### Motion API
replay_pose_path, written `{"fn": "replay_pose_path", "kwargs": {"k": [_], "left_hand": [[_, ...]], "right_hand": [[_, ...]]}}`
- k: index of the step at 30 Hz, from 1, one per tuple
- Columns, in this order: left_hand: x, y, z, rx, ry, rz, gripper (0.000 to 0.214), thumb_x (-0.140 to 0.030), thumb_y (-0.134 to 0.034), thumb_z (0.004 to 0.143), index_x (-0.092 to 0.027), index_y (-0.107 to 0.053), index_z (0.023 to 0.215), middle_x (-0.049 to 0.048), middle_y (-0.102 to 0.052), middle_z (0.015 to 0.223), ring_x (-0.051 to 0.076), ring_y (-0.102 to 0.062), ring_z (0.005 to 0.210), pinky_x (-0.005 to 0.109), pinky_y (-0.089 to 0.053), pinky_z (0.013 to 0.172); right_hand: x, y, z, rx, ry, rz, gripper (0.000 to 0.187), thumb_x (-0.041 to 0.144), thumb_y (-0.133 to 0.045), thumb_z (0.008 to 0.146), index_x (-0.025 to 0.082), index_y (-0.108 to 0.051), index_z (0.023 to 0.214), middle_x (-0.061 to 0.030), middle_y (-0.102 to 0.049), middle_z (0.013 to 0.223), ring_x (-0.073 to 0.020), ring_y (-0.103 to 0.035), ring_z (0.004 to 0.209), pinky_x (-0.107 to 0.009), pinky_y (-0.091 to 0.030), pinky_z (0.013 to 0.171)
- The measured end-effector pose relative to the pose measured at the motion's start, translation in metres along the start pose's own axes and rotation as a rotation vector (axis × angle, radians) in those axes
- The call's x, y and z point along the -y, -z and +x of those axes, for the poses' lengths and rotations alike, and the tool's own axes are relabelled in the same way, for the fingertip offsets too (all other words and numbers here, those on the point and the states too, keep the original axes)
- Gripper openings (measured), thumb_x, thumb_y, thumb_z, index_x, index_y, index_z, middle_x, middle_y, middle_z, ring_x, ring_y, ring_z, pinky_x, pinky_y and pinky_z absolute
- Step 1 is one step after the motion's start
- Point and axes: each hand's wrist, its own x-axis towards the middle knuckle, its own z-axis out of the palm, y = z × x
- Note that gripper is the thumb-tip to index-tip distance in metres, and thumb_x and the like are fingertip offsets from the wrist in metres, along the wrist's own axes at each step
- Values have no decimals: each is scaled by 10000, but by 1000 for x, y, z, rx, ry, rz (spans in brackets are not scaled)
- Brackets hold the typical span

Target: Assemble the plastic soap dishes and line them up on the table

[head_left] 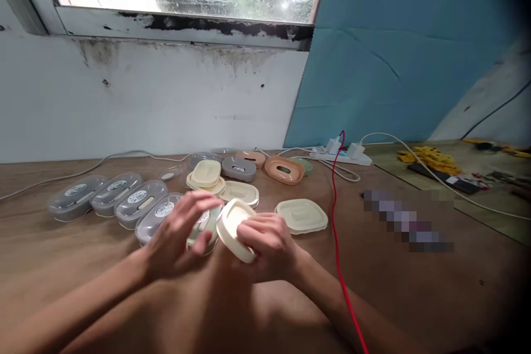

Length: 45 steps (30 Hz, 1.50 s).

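Observation:
My right hand grips a cream oval box part, tilted on its edge above the wooden table. My left hand hovers just left of it with fingers spread, over a closed box with a clear lid; whether it touches anything I cannot tell. A row of grey boxes with clear lids and round labels runs off to the left. Beyond my hands lie cream lids and cream bases.
A red cable runs from a white power strip down past my right forearm. Grey, peach and green box parts sit at the back. White cables trail along the wall. Yellow items lie far right.

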Motion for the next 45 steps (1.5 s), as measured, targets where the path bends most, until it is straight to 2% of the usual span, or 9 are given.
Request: {"fn": "replay_pose_path", "kwargs": {"k": [3, 7, 14, 19, 27, 34, 39, 42, 45], "left_hand": [[-35, -15, -33, 88, -44, -26, 624, -166, -531, 934, -184, -394, 1543, 182, -505, 1461, 301, -546, 1325, 446, -536, 1080], [-39, -36, -52, 92, 15, -111, 611, -157, -618, 927, -177, -409, 1501, 159, -627, 1334, 262, -637, 1210, 375, -592, 1023], [-21, -42, -58, 210, -19, -26, 551, -37, -516, 918, -243, -550, 1428, 154, -568, 1459, 263, -650, 1247, 411, -607, 1028], [-29, -37, -57, 247, 42, -123, 410, -103, -582, 815, -173, -647, 1214, 187, -608, 1442, 287, -636, 1320, 401, -598, 1061], [-25, -37, -59, 215, 72, -97, 364, -456, -796, 820, -153, -687, 988, 216, -699, 1358, 313, -735, 1190, 382, -655, 955], [-21, -36, -63, 236, 19, -82, 316, -389, -750, 855, -150, -673, 1047, 211, -687, 1377, 310, -685, 1279, 376, -620, 1035], [-25, -34, -60, 192, 37, -100, 692, -316, -763, 836, -192, -445, 1438, 188, -624, 1430, 297, -676, 1279, 396, -615, 1048], [-26, -34, -58, 156, 98, -171, 745, -333, -776, 838, -247, -366, 1454, 159, -625, 1387, 291, -705, 1207, 382, -635, 992], [-26, -34, -57, 134, 99, -249, 850, -349, -784, 840, -263, -252, 1497, 173, -641, 1348, 304, -724, 1144, 400, -641, 929]], "right_hand": [[6, 1, 1, 203, 37, 125, 259, 336, -626, 757, 238, -409, 655, 61, -465, 586, -109, -319, 527, -318, -243, 506], [5, -4, -4, 410, 44, 269, 544, 556, -733, 788, 235, -338, 597, 53, -434, 566, -108, -353, 538, -314, -269, 513], [-44, -6, -15, 170, -287, -15, 558, 521, -381, 1072, 216, -470, 613, 2, -495, 581, -128, -421, 540, -293, -315, 563], [-91, 0, -1, 153, -542, -232, 302, 445, -485, 1045, 194, -634, 1122, -139, -658, 1163, -280, -615, 1089, -398, -454, 967], [-150, -33, 29, 379, -687, -241, 661, 515, -671, 944, 230, -490, 1512, -180, -618, 1406, -388, -569, 1303, -478, -460, 1048], [-165, -34, 29, 213, -737, -131, 343, 481, -692, 925, 208, -765, 1120, -182, -675, 1310, -387, -615, 1233, -528, -421, 1095], [-146, -7, 13, -9, -739, 97, 544, 668, -518, 963, 217, -747, 1163, -168, -654, 1315, -332, -624, 1187, -463, -513, 981], [-120, 11, -6, 68, -712, 376, 662, 813, -503, 894, 217, -766, 1009, -127, -748, 1084, -261, -699, 909, -381, -564, 764], [-96, 27, -25, 197, -674, 627, 767, 936, -582, 728, 189, -740, 797, -147, -775, 1031, -269, -728, 867, -361, -560, 689]]}}
